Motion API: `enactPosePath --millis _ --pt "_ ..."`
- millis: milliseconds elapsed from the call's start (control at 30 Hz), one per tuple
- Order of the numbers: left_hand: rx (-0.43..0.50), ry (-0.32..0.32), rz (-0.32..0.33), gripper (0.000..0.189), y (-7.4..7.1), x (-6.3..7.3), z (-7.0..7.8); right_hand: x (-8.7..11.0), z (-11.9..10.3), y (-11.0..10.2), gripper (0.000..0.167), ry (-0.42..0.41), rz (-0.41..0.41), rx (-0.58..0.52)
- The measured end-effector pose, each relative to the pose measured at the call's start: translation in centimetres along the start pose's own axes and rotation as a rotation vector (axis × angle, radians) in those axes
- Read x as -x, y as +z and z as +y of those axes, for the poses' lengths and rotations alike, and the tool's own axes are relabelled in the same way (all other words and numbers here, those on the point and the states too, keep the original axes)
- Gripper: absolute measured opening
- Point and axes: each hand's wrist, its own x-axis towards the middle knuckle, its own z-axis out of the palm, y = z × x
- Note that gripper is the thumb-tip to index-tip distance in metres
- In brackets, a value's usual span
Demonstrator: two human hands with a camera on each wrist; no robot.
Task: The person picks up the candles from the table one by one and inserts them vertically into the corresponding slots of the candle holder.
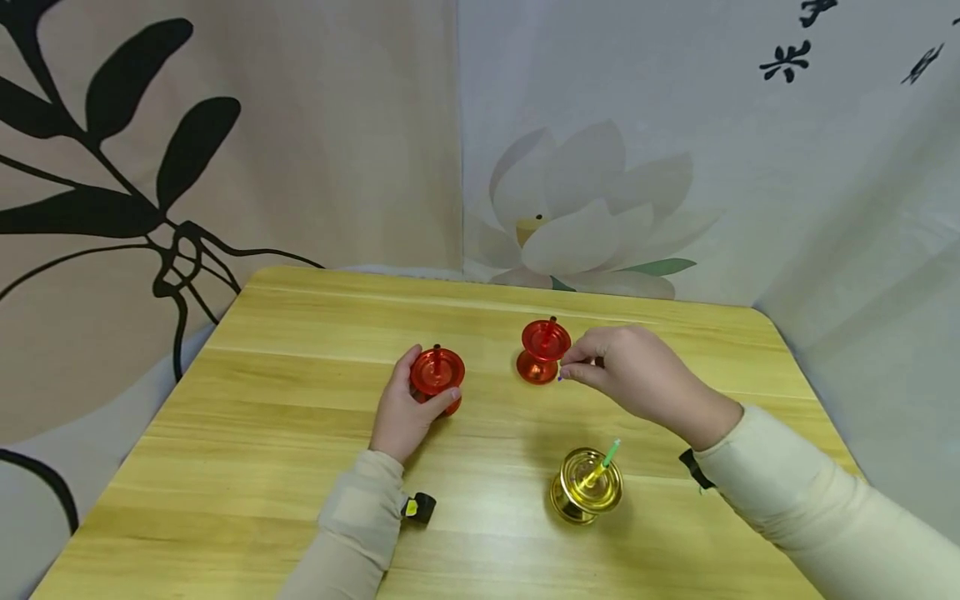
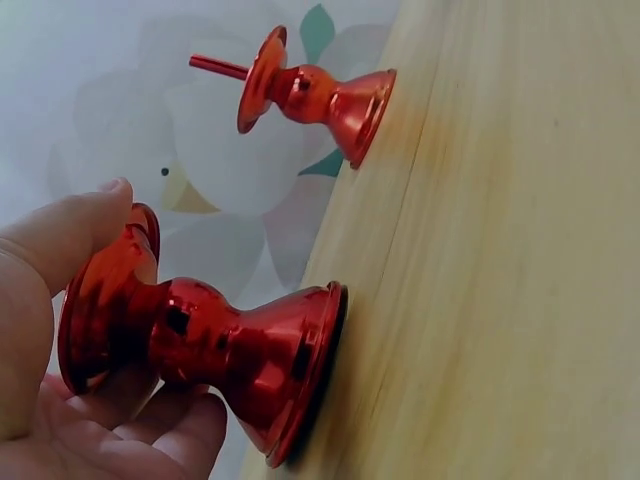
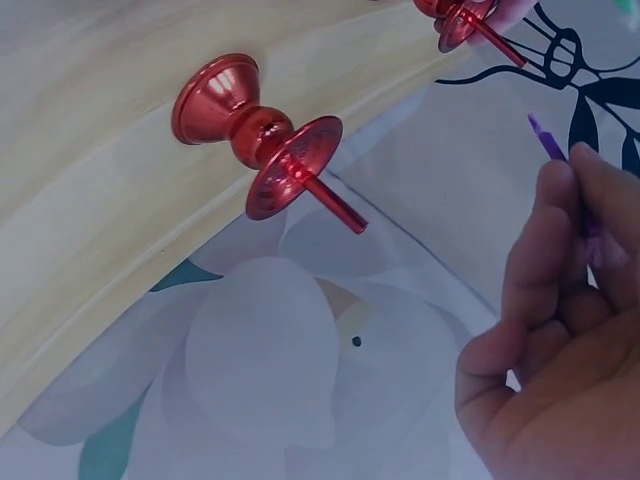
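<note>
My left hand (image 1: 401, 415) grips a red metallic candle holder (image 2: 205, 335) by its upper part, thumb on one side and fingers on the other. Its base is down at the tabletop. A second red candle holder (image 1: 542, 353), with a thin tube rising from its dish, stands upright farther back and to the right. Just right of it, my right hand (image 1: 637, 371) pinches a slim purple candle (image 3: 552, 146) between thumb and fingertips; the hand hides part of it. Nearer the front stands a gold candle holder (image 1: 587, 487) bearing a green candle (image 1: 611, 452).
All the holders are on a light wooden table (image 1: 300, 367) with rounded back corners. Behind it hangs a pale curtain (image 1: 585, 100) printed with dark leaves and a white flower. Small black wrist devices (image 1: 420, 507) sit at both sleeves.
</note>
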Motion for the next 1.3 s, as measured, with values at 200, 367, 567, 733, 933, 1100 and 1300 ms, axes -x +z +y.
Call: enactPosePath --millis 200,367,567,733,933,1100,1300 --pt "0.008 0.010 -0.022 0.094 0.4 0.2 0.1 -1.6 -1.2 -0.1 0.003 -0.009 -0.021 0.008" --pt "0.023 0.024 -0.055 0.093 0.9 0.5 0.2 -2.6 -2.1 0.2 0.004 -0.027 -0.027 0.016" --pt "-0.014 0.056 -0.089 0.094 1.5 0.7 0.4 -3.3 -2.5 0.8 0.008 -0.036 -0.060 0.055" --pt "-0.088 0.089 -0.129 0.092 1.8 1.1 0.6 -3.6 -2.7 1.1 0.007 -0.029 -0.072 0.023" --pt "-0.105 0.105 -0.178 0.091 2.0 1.4 0.8 -3.9 -3.1 1.4 0.002 -0.033 -0.076 0.033" --pt "-0.093 0.132 -0.214 0.091 2.1 1.6 1.0 -4.0 -3.2 1.5 0.005 -0.066 -0.069 0.035" --pt "-0.091 0.147 -0.243 0.090 2.4 1.7 1.0 -4.3 -3.4 1.8 0.008 -0.086 -0.061 0.026"
